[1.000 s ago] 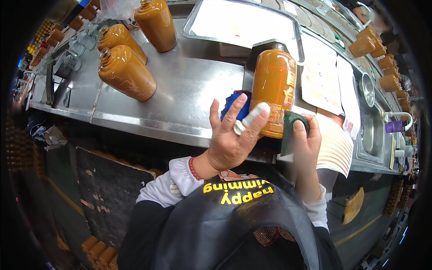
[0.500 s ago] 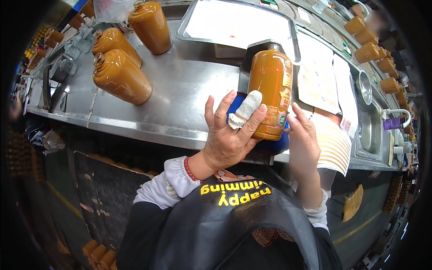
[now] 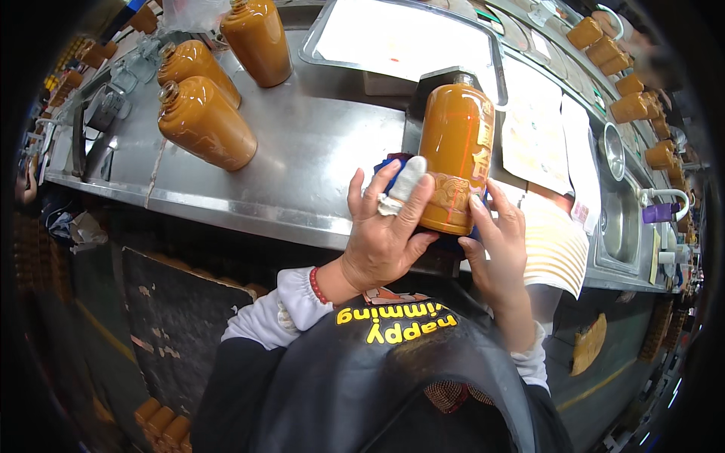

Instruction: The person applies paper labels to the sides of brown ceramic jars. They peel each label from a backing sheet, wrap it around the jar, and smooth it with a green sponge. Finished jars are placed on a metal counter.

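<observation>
A person in a black apron (image 3: 400,385) worked at a stainless-steel counter (image 3: 325,174), both hands at an amber-brown glazed bottle (image 3: 457,151) directly in front. The bottle rested at the counter's near edge, its clear neck pointed away from the wearer, with relief decoration around its lower body and raised characters down its right side; a blue cloth (image 3: 397,177) showed at its left.

The left hand (image 3: 381,245) was spread rather than clenched — its index finger lay along the bottle's lower left side, its thumb near the base, and a white finger cover (image 3: 408,180) sheathed the middle finger. The right hand (image 3: 502,249) was loosely bent and not closed around the bottle, its fingertips set against the lower right side.

Three similar bottles (image 3: 208,128) stood together to the left. Beyond the work, a metal tray (image 3: 308,50) held a bright white surface. At right lay white sheets with curved gold-brown stripes (image 3: 556,245) — and farther right, a metal bowl (image 3: 614,151) sat beside a steel sink (image 3: 623,223).
</observation>
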{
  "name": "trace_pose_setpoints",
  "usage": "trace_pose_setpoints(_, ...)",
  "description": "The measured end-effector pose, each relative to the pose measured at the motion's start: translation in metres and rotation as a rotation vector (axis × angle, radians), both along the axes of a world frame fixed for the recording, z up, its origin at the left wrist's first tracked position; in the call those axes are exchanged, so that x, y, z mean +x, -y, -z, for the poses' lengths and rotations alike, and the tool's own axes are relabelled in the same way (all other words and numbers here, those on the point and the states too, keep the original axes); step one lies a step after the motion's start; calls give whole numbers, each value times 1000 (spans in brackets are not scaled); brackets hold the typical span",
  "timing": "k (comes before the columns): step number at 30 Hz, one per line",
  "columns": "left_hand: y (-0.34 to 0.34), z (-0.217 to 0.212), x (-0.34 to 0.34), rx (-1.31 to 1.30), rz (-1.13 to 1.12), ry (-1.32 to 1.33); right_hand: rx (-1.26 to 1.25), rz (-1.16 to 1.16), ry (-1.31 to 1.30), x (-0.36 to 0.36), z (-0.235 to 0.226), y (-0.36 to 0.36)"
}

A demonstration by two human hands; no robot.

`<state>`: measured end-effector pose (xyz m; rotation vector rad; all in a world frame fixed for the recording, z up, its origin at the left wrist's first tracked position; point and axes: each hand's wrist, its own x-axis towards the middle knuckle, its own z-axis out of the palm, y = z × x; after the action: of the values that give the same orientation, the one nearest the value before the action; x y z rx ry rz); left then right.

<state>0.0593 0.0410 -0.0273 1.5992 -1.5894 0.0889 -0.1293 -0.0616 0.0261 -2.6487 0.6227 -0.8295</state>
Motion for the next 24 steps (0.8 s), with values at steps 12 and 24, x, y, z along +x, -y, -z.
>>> trace_pose_setpoints(12,-8,-8,4,105,-124,2,36,19,16,-1,8,1)
trace_pose_setpoints(24,-3,-7,2,40,-109,48,30,23,13,0,6,0)
